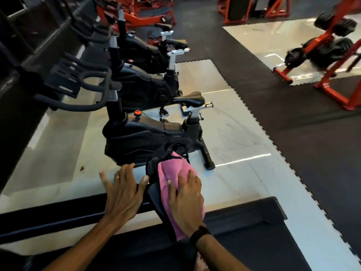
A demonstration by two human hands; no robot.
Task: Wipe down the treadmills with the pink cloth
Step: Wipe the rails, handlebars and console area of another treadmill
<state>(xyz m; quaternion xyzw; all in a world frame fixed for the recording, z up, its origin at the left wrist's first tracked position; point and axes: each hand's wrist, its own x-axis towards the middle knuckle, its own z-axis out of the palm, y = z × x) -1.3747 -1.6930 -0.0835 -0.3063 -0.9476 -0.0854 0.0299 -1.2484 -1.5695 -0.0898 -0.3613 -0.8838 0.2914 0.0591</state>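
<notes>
Pink cloth (176, 184): seen at lower centre of the frame, draped over a dark upright bar of the treadmill (156, 200); judged soft, light and limp, likely to bunch unless pressed flat.
Hold: best taken by a palm spread over the fabric, so the folds are pinned against the bar.
Right hand (187, 198): laid on the cloth, fingers fairly straight, pressing it to the bar; a dark wristband is worn.
Left hand (123, 192): spread flat, resting on the black rail just beside the cloth, nothing grasped; a ring is worn.
Treadmill: matte black, hard, smooth-edged rails.
Exercise bikes (148, 133): black moulded housings, upper left and centre.
Floor (244, 143): glossy pale tile, bordered by dark interlocking mats.
</notes>
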